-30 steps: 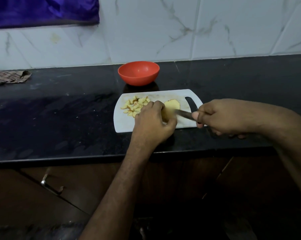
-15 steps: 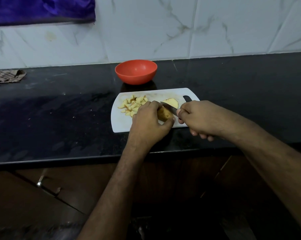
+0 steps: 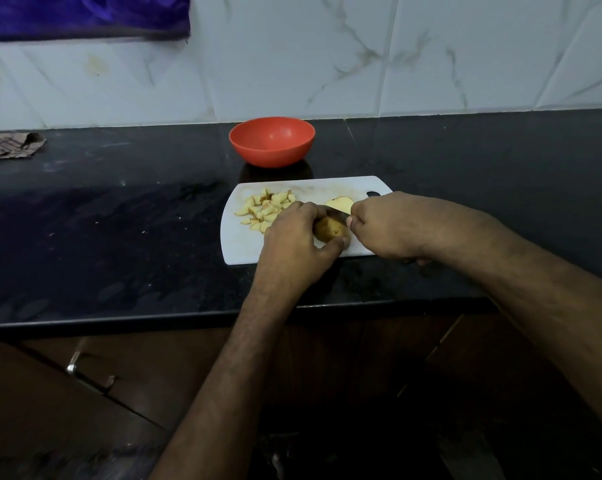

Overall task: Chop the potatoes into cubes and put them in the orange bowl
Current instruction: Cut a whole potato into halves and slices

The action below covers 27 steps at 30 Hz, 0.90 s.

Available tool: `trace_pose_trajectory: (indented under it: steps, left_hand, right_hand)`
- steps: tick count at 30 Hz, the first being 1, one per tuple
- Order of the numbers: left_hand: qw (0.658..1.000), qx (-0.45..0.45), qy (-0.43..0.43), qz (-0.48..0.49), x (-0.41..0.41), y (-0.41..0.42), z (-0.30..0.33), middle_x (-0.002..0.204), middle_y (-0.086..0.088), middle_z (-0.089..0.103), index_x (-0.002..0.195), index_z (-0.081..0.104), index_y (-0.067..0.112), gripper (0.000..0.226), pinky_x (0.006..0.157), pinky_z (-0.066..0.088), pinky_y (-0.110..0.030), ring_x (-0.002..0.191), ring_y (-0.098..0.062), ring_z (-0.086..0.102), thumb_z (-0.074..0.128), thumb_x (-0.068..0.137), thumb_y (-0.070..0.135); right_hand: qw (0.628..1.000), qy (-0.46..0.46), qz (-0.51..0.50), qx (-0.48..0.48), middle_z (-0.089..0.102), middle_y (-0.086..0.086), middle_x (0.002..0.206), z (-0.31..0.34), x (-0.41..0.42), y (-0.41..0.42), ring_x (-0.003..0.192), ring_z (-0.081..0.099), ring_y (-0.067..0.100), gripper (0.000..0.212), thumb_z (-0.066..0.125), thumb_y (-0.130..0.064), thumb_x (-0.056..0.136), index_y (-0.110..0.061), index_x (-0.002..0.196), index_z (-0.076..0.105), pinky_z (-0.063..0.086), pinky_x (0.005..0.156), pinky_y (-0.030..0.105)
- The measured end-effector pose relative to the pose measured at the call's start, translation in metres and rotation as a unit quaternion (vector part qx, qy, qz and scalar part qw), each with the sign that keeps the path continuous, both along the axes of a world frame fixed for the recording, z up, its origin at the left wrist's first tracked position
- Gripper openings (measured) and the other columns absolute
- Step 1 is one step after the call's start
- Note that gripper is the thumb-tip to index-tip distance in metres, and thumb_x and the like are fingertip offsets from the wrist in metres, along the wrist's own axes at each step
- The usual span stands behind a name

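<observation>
Gripping the potato [image 3: 329,229] — left hand [image 3: 292,244] fingers curled; right hand [image 3: 389,225] fingers clasp the knife [image 3: 337,213].

The scene is dimly lit, and the brightest area is found on the tiled wall [image 3: 327,57] behind the black counter [image 3: 102,244]. Soft, dull reflections are seen on the counter left of the white cutting board [image 3: 244,247]. Below the counter edge the cupboards [image 3: 84,393] are lost in deep shadow. Straight lines are bowed toward the corners, and slight softness is noticed there.
</observation>
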<state>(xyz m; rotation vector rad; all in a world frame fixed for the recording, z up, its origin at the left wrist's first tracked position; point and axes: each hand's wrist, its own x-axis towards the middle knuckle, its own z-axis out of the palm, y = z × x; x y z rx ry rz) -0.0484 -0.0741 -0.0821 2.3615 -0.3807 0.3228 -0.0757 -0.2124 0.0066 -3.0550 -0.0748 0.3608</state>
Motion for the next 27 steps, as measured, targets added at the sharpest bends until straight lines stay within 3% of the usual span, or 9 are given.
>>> trace_pose_trajectory:
  steps: [3,5,7,11,16,21,27]
  left_hand:
    - [1.0,-0.006,0.003,-0.006,0.0,0.0,0.002,0.106,0.011,0.056,0.117,0.063,0.022,0.042,0.09,0.053,-0.04,0.098,-0.01,0.054,0.078,0.082,0.04]
    - [1.0,-0.01,0.009,-0.01,0.0,0.001,0.002,0.107,0.011,0.057,0.116,0.063,0.024,0.041,0.09,0.053,-0.04,0.098,-0.01,0.054,0.079,0.081,0.04]
    - [1.0,-0.017,0.018,-0.015,0.001,0.002,0.003,0.109,0.01,0.059,0.116,0.063,0.027,0.041,0.09,0.054,-0.041,0.099,-0.01,0.055,0.079,0.081,0.04]
    - [0.999,-0.02,0.03,-0.012,0.001,0.001,0.003,0.109,0.008,0.058,0.117,0.062,0.026,0.043,0.089,0.054,-0.04,0.099,-0.01,0.055,0.08,0.08,0.04]
    - [0.999,-0.03,0.026,-0.004,0.0,0.001,0.002,0.106,0.01,0.058,0.114,0.063,0.025,0.042,0.087,0.054,-0.038,0.097,-0.008,0.055,0.08,0.08,0.042]
    - [0.999,-0.026,0.02,0.0,0.002,0.001,0.001,0.103,0.01,0.057,0.112,0.061,0.025,0.041,0.085,0.054,-0.036,0.094,-0.007,0.054,0.079,0.081,0.045]
    - [1.0,-0.021,0.018,-0.002,-0.001,0.0,0.004,0.104,0.008,0.059,0.112,0.062,0.023,0.041,0.085,0.054,-0.036,0.095,-0.008,0.054,0.079,0.081,0.043]
  right_hand:
    - [0.998,0.011,-0.003,-0.058,0.047,0.003,0.078,0.001,0.007,0.012,0.062,0.046,0.016,0.03,0.04,-0.025,0.108,-0.009,0.126,0.057,0.039,0.053,0.029]
    - [0.997,0.032,-0.003,-0.077,0.057,0.007,0.083,0.001,0.016,0.014,0.064,0.055,0.019,0.03,0.042,-0.025,0.107,-0.007,0.123,0.06,0.046,0.056,0.031]
    - [0.997,0.061,-0.017,-0.047,0.064,0.011,0.083,-0.001,0.027,0.013,0.06,0.06,0.022,0.029,0.042,-0.025,0.106,-0.007,0.118,0.061,0.049,0.048,0.03]
    - [0.994,0.106,-0.027,0.002,0.054,0.01,0.069,-0.001,0.044,0.013,0.047,0.046,0.02,0.033,0.041,-0.028,0.104,-0.004,0.116,0.062,0.04,0.039,0.021]
    - [0.992,0.124,-0.029,0.003,0.053,0.011,0.066,-0.001,0.046,0.007,0.035,0.044,0.018,0.035,0.039,-0.028,0.105,-0.001,0.111,0.061,0.038,0.036,0.02]
    - [0.985,0.163,-0.053,0.017,0.049,0.011,0.067,-0.001,0.038,-0.005,0.035,0.038,0.017,0.043,0.033,-0.03,0.108,0.002,0.119,0.059,0.036,0.038,0.021]
    - [0.983,0.175,-0.051,0.011,0.048,0.009,0.068,-0.002,0.039,-0.002,0.036,0.038,0.015,0.038,0.032,-0.026,0.109,0.001,0.116,0.057,0.039,0.039,0.02]
